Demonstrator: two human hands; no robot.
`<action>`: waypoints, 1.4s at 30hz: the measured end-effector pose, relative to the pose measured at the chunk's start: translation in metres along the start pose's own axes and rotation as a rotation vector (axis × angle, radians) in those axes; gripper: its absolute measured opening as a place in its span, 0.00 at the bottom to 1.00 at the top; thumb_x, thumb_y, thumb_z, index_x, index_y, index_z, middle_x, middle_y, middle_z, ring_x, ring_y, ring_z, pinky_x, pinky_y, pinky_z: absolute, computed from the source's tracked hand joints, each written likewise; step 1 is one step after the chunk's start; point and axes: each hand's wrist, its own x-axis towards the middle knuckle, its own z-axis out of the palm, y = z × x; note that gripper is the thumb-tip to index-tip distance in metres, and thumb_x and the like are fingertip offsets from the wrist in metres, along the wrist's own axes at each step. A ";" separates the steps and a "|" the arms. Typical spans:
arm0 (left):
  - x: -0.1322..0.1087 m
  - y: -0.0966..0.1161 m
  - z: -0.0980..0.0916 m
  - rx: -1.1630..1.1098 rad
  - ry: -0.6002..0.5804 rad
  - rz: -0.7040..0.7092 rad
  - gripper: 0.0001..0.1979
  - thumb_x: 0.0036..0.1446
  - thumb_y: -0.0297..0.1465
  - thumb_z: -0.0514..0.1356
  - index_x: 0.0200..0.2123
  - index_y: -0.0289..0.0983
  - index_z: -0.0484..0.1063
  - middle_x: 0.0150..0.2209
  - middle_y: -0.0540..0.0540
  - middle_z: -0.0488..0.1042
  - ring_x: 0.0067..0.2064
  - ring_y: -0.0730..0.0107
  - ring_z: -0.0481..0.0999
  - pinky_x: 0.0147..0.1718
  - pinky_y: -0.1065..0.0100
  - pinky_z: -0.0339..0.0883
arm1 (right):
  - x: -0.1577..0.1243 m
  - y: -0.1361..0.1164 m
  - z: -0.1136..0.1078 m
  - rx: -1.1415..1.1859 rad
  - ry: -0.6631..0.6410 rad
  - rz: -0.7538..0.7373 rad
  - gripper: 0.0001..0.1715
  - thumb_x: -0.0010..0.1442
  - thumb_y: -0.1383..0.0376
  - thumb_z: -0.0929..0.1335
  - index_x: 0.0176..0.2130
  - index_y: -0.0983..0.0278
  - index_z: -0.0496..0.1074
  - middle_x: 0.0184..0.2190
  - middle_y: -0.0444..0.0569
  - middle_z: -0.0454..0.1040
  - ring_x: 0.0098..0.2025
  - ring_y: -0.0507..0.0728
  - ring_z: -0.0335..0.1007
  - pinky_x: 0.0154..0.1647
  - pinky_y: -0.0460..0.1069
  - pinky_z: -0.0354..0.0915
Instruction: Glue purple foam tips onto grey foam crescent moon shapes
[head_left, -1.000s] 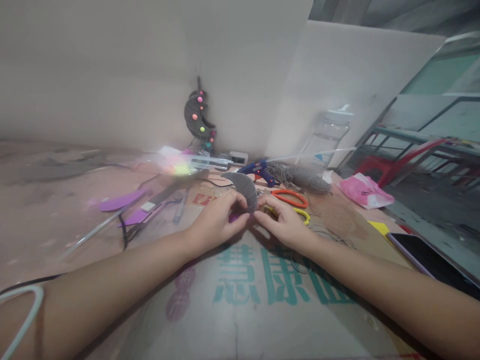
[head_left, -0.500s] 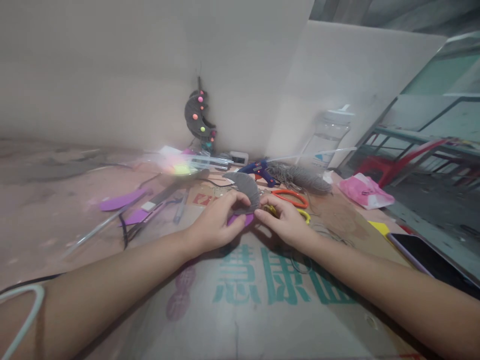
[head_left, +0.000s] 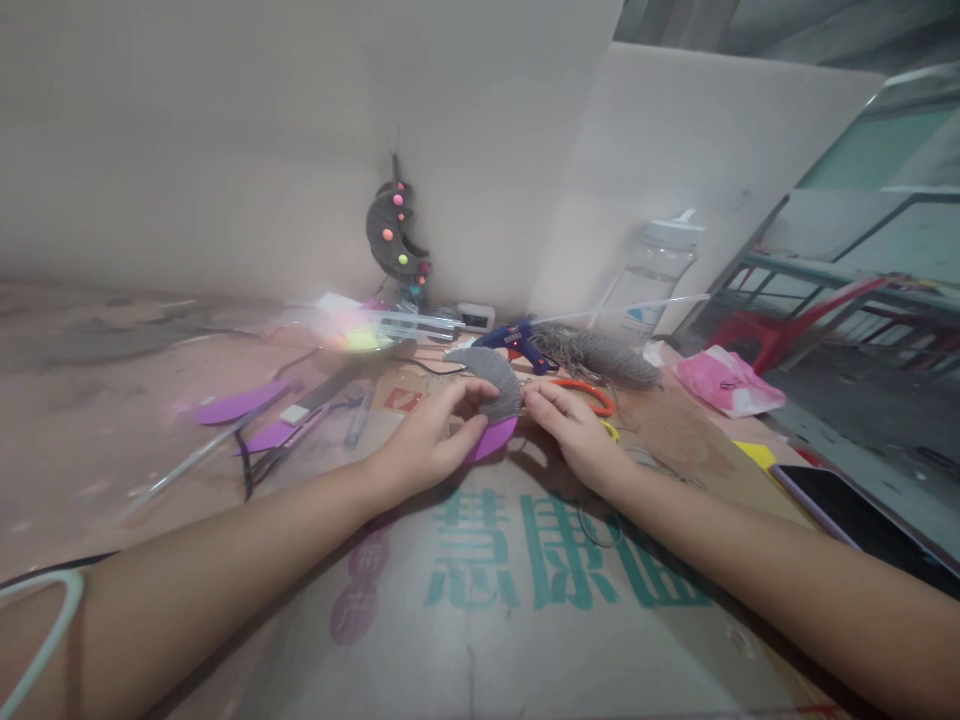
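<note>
The grip of the left hand (head_left: 424,430) pinches the grey crescent (head_left: 500,383) over the cardboard (head_left: 420,650); the right hand's (head_left: 574,435) fingertips press together beside it, on what I cannot tell. More purple end (head_left: 491,440) shows than a moment ago, seemingly leaving the unwound part easier to reach. Both forearms angle inward.

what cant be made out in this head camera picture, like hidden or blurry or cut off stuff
All in the head view:
Purple end of the grey crescent: partly covered by the left hand.
Right hand: whether its fingertips pinch anything is too small to tell.
Yellow handle: mostly hidden behind the right hand.
Pile at back left: blurred by bright haze.
Phone: cut off by the right edge.
</note>
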 end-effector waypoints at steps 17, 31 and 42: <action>0.007 0.003 -0.004 0.020 -0.047 -0.020 0.11 0.61 0.36 0.54 0.30 0.36 0.69 0.33 0.47 0.73 0.38 0.68 0.72 0.39 0.67 0.64 | 0.001 0.006 -0.003 -0.057 0.018 0.085 0.17 0.59 0.53 0.67 0.34 0.65 0.73 0.30 0.46 0.74 0.35 0.56 0.71 0.40 0.50 0.66; 0.009 0.003 -0.006 -0.046 -0.033 -0.105 0.14 0.60 0.37 0.53 0.26 0.36 0.68 0.28 0.48 0.71 0.32 0.70 0.69 0.31 0.71 0.63 | 0.001 0.009 -0.001 -0.183 0.001 0.025 0.16 0.59 0.54 0.67 0.35 0.64 0.75 0.34 0.47 0.77 0.38 0.57 0.71 0.39 0.49 0.66; 0.008 0.003 -0.005 0.064 -0.074 -0.089 0.12 0.56 0.37 0.57 0.25 0.37 0.72 0.29 0.49 0.73 0.34 0.69 0.71 0.35 0.69 0.63 | 0.001 0.006 -0.001 -0.275 0.031 0.021 0.17 0.61 0.54 0.64 0.29 0.64 0.70 0.25 0.43 0.69 0.30 0.53 0.65 0.33 0.47 0.62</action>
